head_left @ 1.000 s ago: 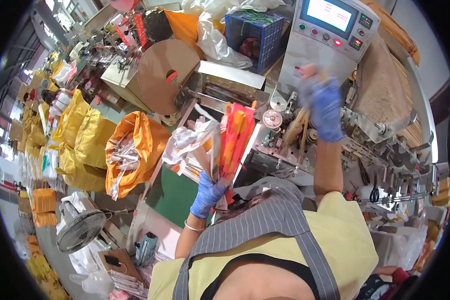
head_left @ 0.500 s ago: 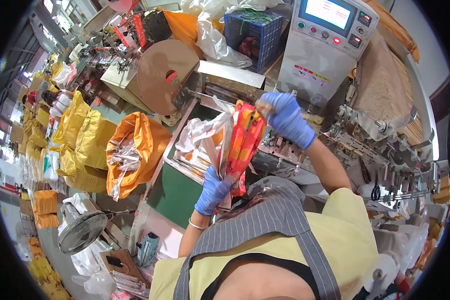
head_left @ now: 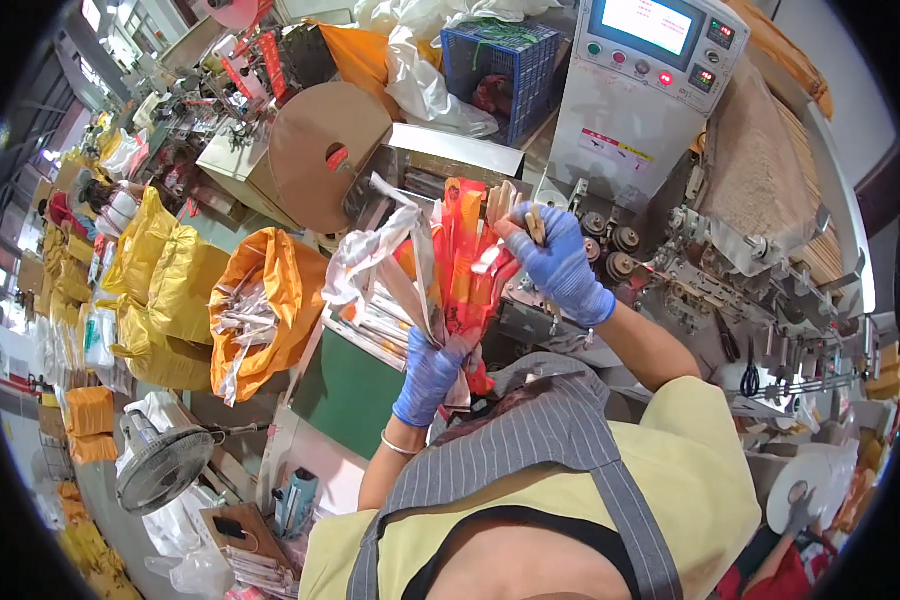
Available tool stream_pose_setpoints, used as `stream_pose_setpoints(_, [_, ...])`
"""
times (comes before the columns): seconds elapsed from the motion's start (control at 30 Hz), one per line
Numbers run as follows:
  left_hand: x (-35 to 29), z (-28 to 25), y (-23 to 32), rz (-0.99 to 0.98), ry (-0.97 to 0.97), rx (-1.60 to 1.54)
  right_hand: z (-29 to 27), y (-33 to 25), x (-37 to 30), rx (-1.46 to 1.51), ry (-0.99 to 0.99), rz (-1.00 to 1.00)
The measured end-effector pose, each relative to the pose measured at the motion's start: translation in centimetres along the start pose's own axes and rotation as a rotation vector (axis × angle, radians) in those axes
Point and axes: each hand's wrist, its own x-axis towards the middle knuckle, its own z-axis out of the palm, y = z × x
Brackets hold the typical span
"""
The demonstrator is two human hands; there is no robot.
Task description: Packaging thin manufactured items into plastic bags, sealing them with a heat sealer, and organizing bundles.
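My left hand (head_left: pixel 430 375), in a blue glove, is closed around the lower end of a bundle of red-and-orange printed wrappers (head_left: pixel 463 270). A crumpled white plastic bag (head_left: pixel 375 255) is bunched beside the bundle, its edge running down to the same hand. My right hand (head_left: pixel 562 268), also gloved in blue, is at the bundle's upper right with its fingers curled around a few pale wooden chopsticks (head_left: pixel 536 225). More stick ends (head_left: pixel 502 203) stand up at the top of the wrappers. Slim white packets (head_left: pixel 380 320) lie behind the bag.
A green work surface (head_left: pixel 340 385) lies left of my arm, beside an orange sack (head_left: pixel 305 280) of packets. A control cabinet (head_left: pixel 615 130) and machine rollers (head_left: pixel 620 265) stand ahead right. A fan (head_left: pixel 165 468) is at lower left. Another person's red sleeve (head_left: pixel 805 565) shows lower right.
My right hand has lowered slightly and now shows chopsticks in its fingers. Stick ends have appeared at the top of the wrappers, and the white bag has shifted left. Another person's arm has entered lower right.
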Motion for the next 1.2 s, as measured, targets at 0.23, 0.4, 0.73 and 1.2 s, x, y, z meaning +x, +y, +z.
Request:
stream_pose_setpoints(0.23, [-0.5,0.4,-0.9,0.108,0.067,0.097,0.3,-1.7,0.0,0.094,0.112,0.166])
stream_pose_setpoints(0.4, [-0.2,-0.7,-2.4,0.113,0.036,0.172,-0.4,-1.5,0.0,0.303,0.043,0.281])
stream_pose_setpoints(0.73, [-1.5,-1.0,-0.1,0.019,0.003,-0.024,-3.8,-0.9,4.1,0.436,0.308,-0.056])
stream_pose_setpoints(1.2, [-2.4,-2.2,0.7,-0.078,0.056,0.043,0.2,-1.2,5.3,-0.088,-0.366,0.117])
